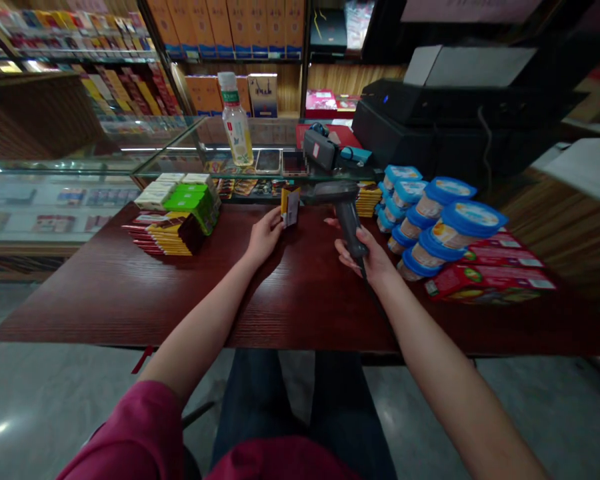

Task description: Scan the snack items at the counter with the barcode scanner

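Note:
In my left hand (266,235) is a small yellow packet (291,207), held upright with its pale, printed side turned to the right. My right hand (367,257) is wrapped round the handle of a black barcode scanner (347,213). The scanner's head points left at the packet, with a small gap between them. A cable runs from the handle down over the table. Behind the scanner stands a stack of similar yellow packets (368,199). To the right of my right hand are stacked tubs with blue lids (430,230).
On the left of the brown table (280,300) lie stacked red and yellow packets (167,235) beside green boxes (193,199). Red boxes (490,280) lie at the right. Behind, a glass counter carries a drink bottle (237,127) and black equipment (430,120).

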`<state>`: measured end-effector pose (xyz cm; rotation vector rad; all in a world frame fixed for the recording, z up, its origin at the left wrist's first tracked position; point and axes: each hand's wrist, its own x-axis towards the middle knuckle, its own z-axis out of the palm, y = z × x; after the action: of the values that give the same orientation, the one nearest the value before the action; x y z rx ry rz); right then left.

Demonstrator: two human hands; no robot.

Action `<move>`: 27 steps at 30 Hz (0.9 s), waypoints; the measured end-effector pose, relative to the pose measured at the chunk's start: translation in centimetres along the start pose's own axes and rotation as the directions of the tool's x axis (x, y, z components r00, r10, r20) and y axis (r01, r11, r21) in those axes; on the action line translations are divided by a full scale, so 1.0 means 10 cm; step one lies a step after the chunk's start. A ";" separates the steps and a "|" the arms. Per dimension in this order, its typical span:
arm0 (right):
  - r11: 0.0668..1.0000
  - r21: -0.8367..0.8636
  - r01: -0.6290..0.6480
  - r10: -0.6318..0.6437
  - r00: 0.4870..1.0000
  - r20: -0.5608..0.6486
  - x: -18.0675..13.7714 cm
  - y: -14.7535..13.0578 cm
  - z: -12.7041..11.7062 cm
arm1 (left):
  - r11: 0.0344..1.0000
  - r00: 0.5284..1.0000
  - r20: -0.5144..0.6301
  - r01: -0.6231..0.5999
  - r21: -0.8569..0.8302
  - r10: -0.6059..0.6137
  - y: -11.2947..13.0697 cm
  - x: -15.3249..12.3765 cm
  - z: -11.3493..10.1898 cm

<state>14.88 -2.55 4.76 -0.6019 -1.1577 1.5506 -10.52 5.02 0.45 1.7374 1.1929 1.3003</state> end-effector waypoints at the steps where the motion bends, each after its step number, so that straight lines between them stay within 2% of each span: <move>1: 0.999 0.004 0.033 -0.033 0.999 -0.015 -0.03 -0.06 0.00 | 0.991 0.998 -0.008 -0.057 0.122 0.059 0.07 -0.06 0.01; 3: 0.996 0.005 0.090 -0.090 0.995 -0.051 -0.09 -0.17 0.00 | 0.921 0.990 0.058 -0.143 0.363 0.131 0.21 -0.17 0.09; 5: 0.992 -0.006 0.126 -0.126 0.989 -0.082 -0.14 -0.27 -0.02 | 0.792 0.964 0.205 -0.257 0.554 0.170 0.35 -0.26 0.23; 6: 0.991 -0.014 0.135 -0.136 0.986 -0.092 -0.16 -0.30 -0.03 | 0.718 0.935 0.301 -0.340 0.607 0.189 0.41 -0.28 0.32; 9: 0.988 -0.055 0.144 -0.150 0.983 -0.110 -0.21 -0.37 -0.06 | 0.529 0.808 0.545 -0.571 0.628 0.225 0.52 -0.25 0.65; 11: 0.987 -0.094 0.127 -0.139 0.981 -0.132 -0.26 -0.37 -0.09 | 0.470 0.772 0.595 -0.620 0.628 0.224 0.54 -0.17 0.87; 14: 0.989 -0.123 0.080 -0.099 0.984 -0.151 -0.43 -0.34 -0.17 | 0.475 0.794 0.572 -0.592 0.651 0.205 0.51 -0.01 1.14; 17: 0.992 -0.114 0.062 -0.077 0.988 -0.130 -0.69 -0.28 -0.26 | 0.520 0.810 0.556 -0.562 0.643 0.188 0.46 0.14 1.30; 22: 0.988 -0.140 0.069 -0.094 0.978 -0.185 -0.99 -0.26 -0.27 | 0.615 0.759 0.611 -0.597 0.516 0.225 0.32 0.28 1.33; 27: 0.987 -0.160 0.022 -0.054 0.978 -0.200 -0.98 -0.24 -0.23 | 0.654 0.773 0.565 -0.590 0.474 0.287 0.27 0.27 1.27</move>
<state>20.94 -10.93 4.17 -0.8196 -1.1331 1.3390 2.65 6.72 0.04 2.8043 0.9993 0.6603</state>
